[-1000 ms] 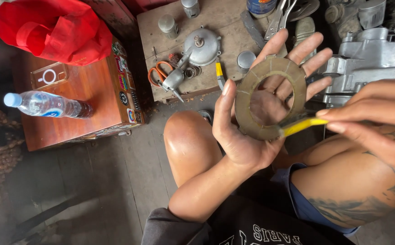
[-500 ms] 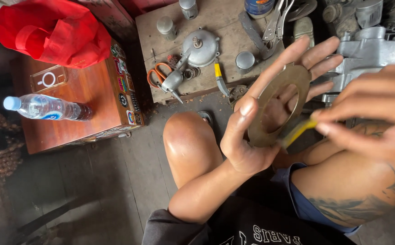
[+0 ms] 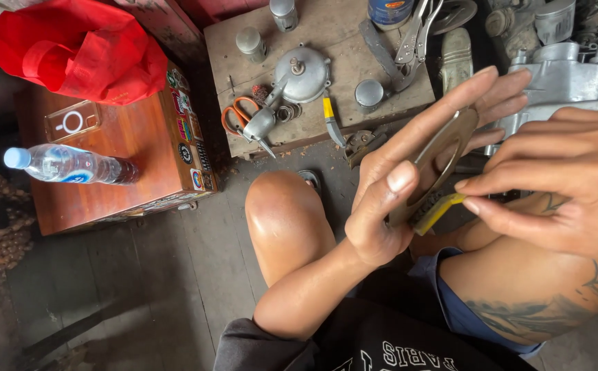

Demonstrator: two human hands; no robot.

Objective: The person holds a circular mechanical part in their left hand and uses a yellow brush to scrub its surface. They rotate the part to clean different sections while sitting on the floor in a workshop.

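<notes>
Head view: we hold a flat brownish metal ring (image 3: 443,161) in our left hand (image 3: 399,199), fingers stretched along its back face and the thumb pressed on its front rim, so the ring stands tilted almost edge-on to the camera. Our right hand (image 3: 553,182) is closed in a pinch on a yellow-handled tool (image 3: 443,208), whose working end touches the lower rim of the ring, just beside the left thumb. The two hands sit close together above our bare knees, joined only through ring and tool. Beyond the left hand, a wooden board (image 3: 340,34) carries a domed metal cover (image 3: 304,71), orange-handled scissors (image 3: 238,113), a yellow-handled knife (image 3: 330,118) and several small metal caps (image 3: 370,93). Behind the right hand lies a grey engine casing (image 3: 560,79). Far to the left of the left hand stands a brown wooden box (image 3: 127,151) with stickers on its side; on it lie a clear water bottle (image 3: 65,165) and a clear phone case (image 3: 74,120), with a red bag (image 3: 82,48) at its far edge.
</notes>
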